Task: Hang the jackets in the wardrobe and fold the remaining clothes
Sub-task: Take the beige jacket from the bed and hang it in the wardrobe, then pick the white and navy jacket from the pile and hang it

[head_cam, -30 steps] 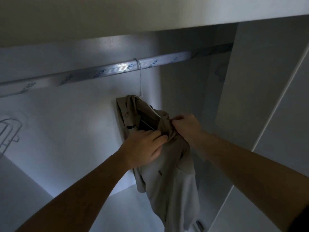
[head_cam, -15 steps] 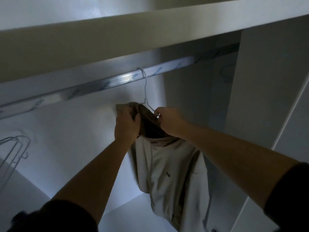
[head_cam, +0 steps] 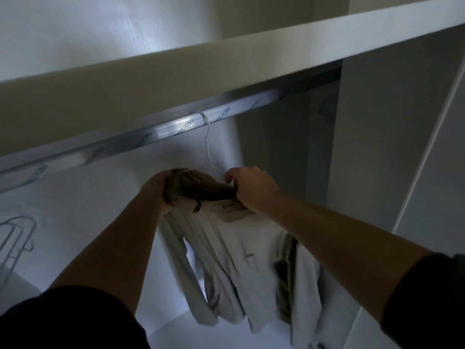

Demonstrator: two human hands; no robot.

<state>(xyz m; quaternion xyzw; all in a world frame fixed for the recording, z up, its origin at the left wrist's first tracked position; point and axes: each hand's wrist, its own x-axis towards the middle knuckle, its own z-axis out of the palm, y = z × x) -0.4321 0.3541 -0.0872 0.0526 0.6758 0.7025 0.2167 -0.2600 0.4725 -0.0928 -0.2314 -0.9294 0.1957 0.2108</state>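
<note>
Dim white wardrobe (head_cam: 75, 197) interior, w/ a thick shelf (head_cam: 226, 61) across the top and a metal rail (head_cam: 151, 139) just under the shelf's front edge. White wire hanger (head_cam: 207, 142) hooks over the rail approx. mid-span. Bare rail runs both ways from the hook, more of it to the left. Beige jacket (head_cam: 241, 248) hangs on the hanger, sleeves and hem dropping free below. Left hand (head_cam: 161, 190) grips the jacket's shoulder at the left end, fingers curled round the cloth. Right hand (head_cam: 251, 187) is closed on the collar/shoulder at the other end, fingertips right by the hanger's wire. Side panel (head_cam: 377, 147) stands near the jacket's right edge, so little room on that side. More open room on the left, up to some pale spare hangers (head_cam: 15, 243) at the frame's left edge, well apart from the jacket.
</note>
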